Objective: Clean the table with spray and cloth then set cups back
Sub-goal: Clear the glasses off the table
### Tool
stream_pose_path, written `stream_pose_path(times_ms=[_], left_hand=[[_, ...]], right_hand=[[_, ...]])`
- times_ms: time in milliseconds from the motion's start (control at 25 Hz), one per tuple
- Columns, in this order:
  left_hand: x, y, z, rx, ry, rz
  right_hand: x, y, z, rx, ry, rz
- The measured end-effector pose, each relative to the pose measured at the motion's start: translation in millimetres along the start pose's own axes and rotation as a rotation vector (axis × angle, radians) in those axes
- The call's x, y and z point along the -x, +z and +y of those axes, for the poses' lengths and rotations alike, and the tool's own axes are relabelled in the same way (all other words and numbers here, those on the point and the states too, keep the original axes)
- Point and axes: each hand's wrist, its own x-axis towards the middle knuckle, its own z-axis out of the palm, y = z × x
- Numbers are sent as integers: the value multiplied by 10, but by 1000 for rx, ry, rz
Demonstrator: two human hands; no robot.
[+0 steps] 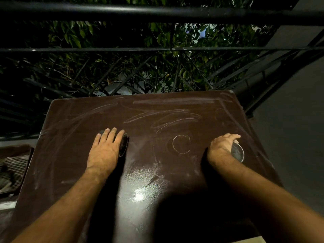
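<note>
Two cups on the brown worktop (157, 172), one under each hand. The left cup (123, 145) sits left of centre, a dark rim peeking out beside the fingers; the left hand (105, 148) lies over its top, fingers fairly straight and draped across it, more a cover than a clamp. The right cup (238, 152) stands near the right edge, its round mouth showing, and the right hand (221, 146) curls round its side, fingers wrapped on the wall.

They look small and hard, steel or glazed, I can't tell which, so likely light and stiff, and probably slick. The sure hold is round the wall, as the right hand has it; a flat palm on top would slip.

Between the cups a pale ring mark (181, 144) shows in the dust. Streaks and smears run across the far half, so by my reckoning the wiping isn't done. No spray or cloth in sight. Beyond, a dark railing (157, 13) and leaves (166, 67); lower left, a chequered fabric (15, 165).
</note>
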Motion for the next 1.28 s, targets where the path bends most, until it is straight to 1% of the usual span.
stream_pose_path(times_ms=[40, 80, 120, 240, 320, 360, 440, 480, 520, 600, 640, 720, 800, 840, 920, 1000, 1040, 1080, 1160, 1200, 1280], left_hand=[[-4, 5, 3, 2, -1, 5], [-7, 8, 4, 4, -1, 8], [-10, 9, -3, 1, -3, 10], [-16, -21, -36, -50, -4, -6], [1, -72, -38, -67, 1, -14], [9, -95, -24, -67, 6, -12], [28, -137, -10, -72, 0, -22], [34, -153, -12, -47, -25, -63], [30, -151, -27, 32, -76, -129], [33, -144, -69, 331, -200, -261], [42, -131, -81, 485, -237, -285], [46, -117, -75, 749, -301, -252], [7, -132, -40, 953, -451, -172], [-28, -139, -10, 994, -553, -138], [-102, -136, 26, 1014, -815, -82], [-174, -96, 37, 1077, -1101, -75], [-198, -75, 43, 1125, -1205, -85], [-214, -69, 51, 1186, -1274, -91], [-224, -92, 75, 1329, -1340, -63], [-225, -83, 76, 1383, -1357, -32], [-187, -88, 73, 1413, -1346, 17]], right_hand=[[43, -101, 14, -50, -13, -4], [89, -204, 29, -155, -30, 9], [145, -313, 48, -310, -48, 32], [271, -574, 74, -945, -128, 69], [355, -645, -26, -1267, -171, 0], [383, -636, -115, -1391, -193, -40], [440, -598, -320, -1586, -235, -50], [457, -556, -421, -1661, -241, -53], [478, -514, -509, -1741, -260, -60], [531, -447, -650, -1854, -296, -44], [558, -432, -709, -1906, -307, -38], [585, -420, -823, -1959, -342, -26], [608, -437, -914, -1991, -359, 10], [615, -437, -946, -2028, -369, 16], [635, -445, -977, -2093, -353, 33], [613, -451, -1004, -2114, -341, 91], [593, -452, -1017, -2141, -339, 103], [556, -449, -1039, -2178, -324, 105], [484, -446, -1064, -2226, -323, 88], [460, -435, -1070, -2232, -344, 86], [449, -424, -1052, -2226, -335, 100]])
